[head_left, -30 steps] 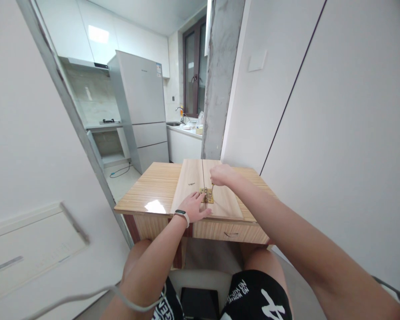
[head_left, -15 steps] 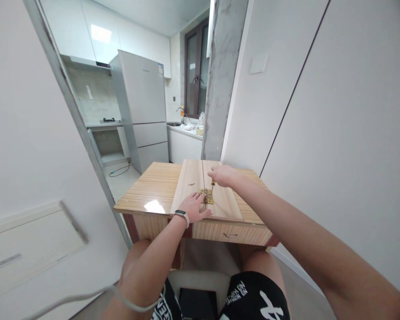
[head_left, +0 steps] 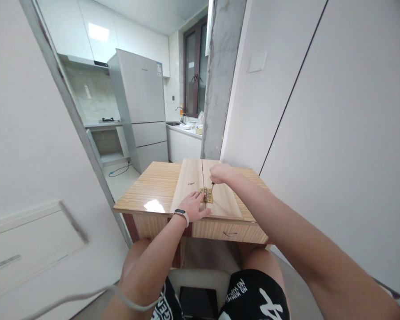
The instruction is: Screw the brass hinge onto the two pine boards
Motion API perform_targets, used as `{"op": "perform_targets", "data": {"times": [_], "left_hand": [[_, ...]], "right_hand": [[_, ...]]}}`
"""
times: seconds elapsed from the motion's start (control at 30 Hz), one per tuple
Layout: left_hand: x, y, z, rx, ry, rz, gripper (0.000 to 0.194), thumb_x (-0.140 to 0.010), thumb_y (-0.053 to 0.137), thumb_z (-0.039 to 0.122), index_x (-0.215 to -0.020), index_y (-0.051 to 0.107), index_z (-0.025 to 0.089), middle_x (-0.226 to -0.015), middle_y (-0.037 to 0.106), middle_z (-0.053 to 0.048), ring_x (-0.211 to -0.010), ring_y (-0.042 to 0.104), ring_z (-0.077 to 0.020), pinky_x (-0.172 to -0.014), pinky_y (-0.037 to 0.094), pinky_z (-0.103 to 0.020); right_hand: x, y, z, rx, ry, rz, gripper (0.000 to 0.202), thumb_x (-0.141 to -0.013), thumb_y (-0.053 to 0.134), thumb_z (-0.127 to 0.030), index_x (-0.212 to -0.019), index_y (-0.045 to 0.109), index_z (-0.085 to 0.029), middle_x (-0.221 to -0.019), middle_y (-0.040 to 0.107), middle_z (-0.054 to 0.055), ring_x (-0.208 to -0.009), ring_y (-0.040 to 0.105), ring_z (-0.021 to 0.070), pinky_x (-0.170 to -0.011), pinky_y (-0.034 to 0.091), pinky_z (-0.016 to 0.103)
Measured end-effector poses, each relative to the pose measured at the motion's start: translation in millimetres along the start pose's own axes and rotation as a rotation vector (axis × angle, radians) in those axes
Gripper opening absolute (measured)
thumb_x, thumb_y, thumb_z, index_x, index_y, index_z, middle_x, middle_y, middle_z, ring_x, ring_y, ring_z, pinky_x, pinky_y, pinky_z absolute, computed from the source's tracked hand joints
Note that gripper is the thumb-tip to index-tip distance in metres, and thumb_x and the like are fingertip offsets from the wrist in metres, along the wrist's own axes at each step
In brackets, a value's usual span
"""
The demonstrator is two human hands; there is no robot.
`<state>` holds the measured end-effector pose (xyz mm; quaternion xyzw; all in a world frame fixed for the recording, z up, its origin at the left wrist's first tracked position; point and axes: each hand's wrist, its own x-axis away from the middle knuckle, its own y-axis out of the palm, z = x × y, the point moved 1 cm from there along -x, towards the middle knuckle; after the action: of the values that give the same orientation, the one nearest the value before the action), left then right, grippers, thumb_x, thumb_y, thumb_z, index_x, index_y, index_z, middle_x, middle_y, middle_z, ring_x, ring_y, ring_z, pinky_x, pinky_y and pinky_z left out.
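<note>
A brass hinge [head_left: 207,200] lies opened flat across the dark seam between two pale wooden boards [head_left: 186,178]. My right hand [head_left: 222,173] is wrapped round the handle of a screwdriver [head_left: 212,189]. Its shaft slants down to the hinge's right leaf; the tip and any screw under it are too small to make out. My left hand [head_left: 194,207], with a band on the wrist, lies on the boards with fingers spread, its fingertips touching the hinge's left side. A small group of dark screws [head_left: 191,183] lies on the left board.
Beneath the boards stands a wood-grain desk [head_left: 146,182] with a drawer handle [head_left: 230,234] at its front. A grey pillar [head_left: 216,89] and a white wall rise behind and right. Beyond are a refrigerator [head_left: 143,89] and kitchen counter. A pale cable [head_left: 86,295] crosses my left arm.
My right hand has turned slightly round the screwdriver's handle, now covering more of it. The left hand and the hinge stay in place.
</note>
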<state>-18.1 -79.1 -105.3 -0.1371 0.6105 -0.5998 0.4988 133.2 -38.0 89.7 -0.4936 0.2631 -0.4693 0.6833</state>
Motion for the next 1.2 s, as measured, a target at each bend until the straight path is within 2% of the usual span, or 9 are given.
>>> {"op": "perform_targets", "data": {"times": [0.1,0.23,0.4,0.5,0.67,0.97,1.1,1.2], "left_hand": [[0,0.5,-1,-0.004,0.002,0.002,0.082,-0.090,0.047,0.073,-0.149,0.045,0.016,-0.144,0.057,-0.015,-0.137,0.048,-0.0320,-0.118,0.034,-0.047],[0,1.2,-2,-0.006,-0.001,0.003,0.083,-0.090,0.048,0.073,-0.149,0.046,0.016,-0.143,0.057,-0.015,-0.137,0.048,-0.0326,-0.117,0.036,-0.048],[0,2.0,-3,-0.004,0.005,0.006,0.084,-0.090,0.047,0.074,-0.149,0.046,0.015,-0.143,0.057,-0.016,-0.137,0.047,-0.0324,-0.118,0.036,-0.048],[0,1.9,-3,-0.003,0.005,0.006,0.084,-0.090,0.047,0.074,-0.149,0.046,0.014,-0.143,0.057,-0.016,-0.136,0.048,-0.0323,-0.118,0.035,-0.048],[0,0.8,-3,-0.009,0.001,0.000,0.084,-0.090,0.046,0.075,-0.149,0.046,0.014,-0.143,0.057,-0.016,-0.136,0.048,-0.0321,-0.118,0.035,-0.047],[-1,1.0,-2,-0.001,-0.017,-0.021,0.082,-0.090,0.046,0.074,-0.149,0.045,0.018,-0.143,0.057,-0.015,-0.137,0.047,-0.0321,-0.118,0.033,-0.049],[0,1.2,-3,0.005,-0.018,-0.022,0.082,-0.089,0.048,0.074,-0.149,0.046,0.018,-0.143,0.057,-0.014,-0.137,0.046,-0.0325,-0.117,0.035,-0.049],[1,1.5,-4,0.010,-0.016,-0.022,0.082,-0.089,0.048,0.074,-0.149,0.046,0.018,-0.143,0.057,-0.015,-0.137,0.046,-0.0327,-0.116,0.036,-0.049]], "right_hand": [[-1,0,-1,-0.010,0.017,-0.036,0.037,-0.096,0.053,-0.028,-0.126,0.069,-0.014,-0.128,0.068,0.022,-0.118,0.066,0.0325,-0.090,0.053,0.040],[4,4,1,-0.003,-0.057,-0.035,0.042,-0.093,0.058,-0.022,-0.134,0.060,-0.013,-0.126,0.067,0.023,-0.111,0.068,0.0302,-0.085,0.054,0.038],[10,10,4,0.088,-0.174,0.095,0.027,-0.097,0.052,-0.019,-0.117,0.069,-0.014,-0.118,0.068,0.020,-0.111,0.067,0.0288,-0.087,0.052,0.036],[8,12,5,0.099,-0.204,0.117,0.026,-0.097,0.053,-0.023,-0.115,0.070,-0.015,-0.116,0.070,0.020,-0.110,0.067,0.0291,-0.087,0.052,0.036],[7,9,6,0.078,-0.170,0.079,0.028,-0.095,0.057,-0.026,-0.117,0.071,-0.015,-0.118,0.071,0.020,-0.111,0.068,0.0293,-0.087,0.053,0.037],[-2,1,-5,-0.018,0.018,-0.008,0.037,-0.091,0.062,-0.030,-0.122,0.072,-0.014,-0.123,0.070,0.022,-0.115,0.067,0.0301,-0.094,0.052,0.038],[1,3,-5,-0.009,-0.046,-0.036,0.041,-0.091,0.060,-0.024,-0.130,0.066,-0.011,-0.124,0.069,0.023,-0.111,0.069,0.0304,-0.088,0.054,0.039],[8,8,-2,0.036,-0.099,0.018,0.037,-0.093,0.057,-0.019,-0.128,0.065,-0.011,-0.124,0.067,0.023,-0.109,0.069,0.0298,-0.086,0.054,0.038]]}}
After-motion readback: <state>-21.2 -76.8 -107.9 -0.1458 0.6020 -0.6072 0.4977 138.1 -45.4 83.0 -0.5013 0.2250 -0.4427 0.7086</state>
